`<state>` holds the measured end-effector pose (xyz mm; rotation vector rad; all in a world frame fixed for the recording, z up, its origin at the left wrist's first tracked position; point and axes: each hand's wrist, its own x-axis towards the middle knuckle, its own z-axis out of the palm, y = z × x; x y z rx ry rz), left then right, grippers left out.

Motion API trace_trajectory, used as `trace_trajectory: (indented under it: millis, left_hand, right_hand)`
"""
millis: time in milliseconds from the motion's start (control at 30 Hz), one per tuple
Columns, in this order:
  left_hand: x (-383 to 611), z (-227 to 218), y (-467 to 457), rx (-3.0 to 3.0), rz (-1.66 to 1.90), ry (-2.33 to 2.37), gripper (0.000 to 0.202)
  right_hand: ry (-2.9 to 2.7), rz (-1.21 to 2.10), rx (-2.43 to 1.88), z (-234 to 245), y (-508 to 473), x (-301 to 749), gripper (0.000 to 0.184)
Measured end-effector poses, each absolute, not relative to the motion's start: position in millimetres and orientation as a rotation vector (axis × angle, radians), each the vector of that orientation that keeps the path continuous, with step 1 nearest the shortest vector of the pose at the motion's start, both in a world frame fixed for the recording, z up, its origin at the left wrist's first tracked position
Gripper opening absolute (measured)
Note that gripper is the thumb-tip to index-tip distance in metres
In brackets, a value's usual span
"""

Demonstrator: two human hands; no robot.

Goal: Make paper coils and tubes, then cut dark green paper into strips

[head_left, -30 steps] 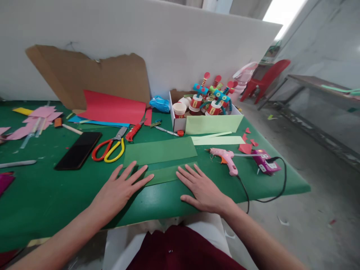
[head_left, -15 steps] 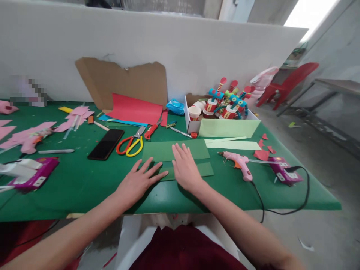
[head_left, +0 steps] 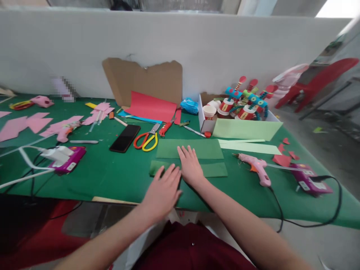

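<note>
Two dark green paper strips lie one in front of the other on the green table: a wider strip [head_left: 165, 149] behind and a narrower strip [head_left: 215, 170] nearer me. My left hand [head_left: 165, 187] rests on the left part of the narrower strip, its fingers stretched out. Flat across both strips lies my right hand [head_left: 191, 165], fingertips on the wider one. Neither hand grips anything. Behind the strips, to the left, are scissors [head_left: 146, 139] with red and yellow handles and a red utility knife [head_left: 167, 128].
A pink glue gun [head_left: 254, 165] with a black cord lies to the right, by a purple power strip [head_left: 311, 182]. A phone [head_left: 125, 138] is on the left. At the back stands a box [head_left: 247, 129] of paper-cup figures, beside red paper [head_left: 152, 106].
My view has turned left, so the table appears shifted right. My left hand has moved onto the narrower strip, closer to my right hand, which stays on the paper.
</note>
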<state>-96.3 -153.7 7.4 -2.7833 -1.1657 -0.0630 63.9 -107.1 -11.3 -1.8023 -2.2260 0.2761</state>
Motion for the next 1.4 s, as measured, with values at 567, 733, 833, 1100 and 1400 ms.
trace_trajectory:
  millis: [567,733,833,1100,1400]
  left_hand:
    - [-117,-8,-177,-2.577,-0.155,-1.412,0.076]
    - [-143,-4,-185,-2.482,-0.146,-1.533,0.073]
    - [-151,2,-185,-2.448,-0.116,-1.596,0.070]
    - [-100,3,-171,-2.783,-0.245,-1.344,0.076]
    - [-110,-15,-153,-2.819,-0.171,-1.368,0.087]
  right_hand:
    - [-2.248,0.191,-1.796,-11,-106,66,0.067]
    - [-2.259,0.198,-1.828,-9,-105,64,0.068]
    - [-2.267,0.218,-1.869,-8,-105,63,0.069]
    - [-2.269,0.174,-1.795,-16,-104,67,0.066]
    - [-2.272,0.193,-1.870,-11,-104,63,0.063]
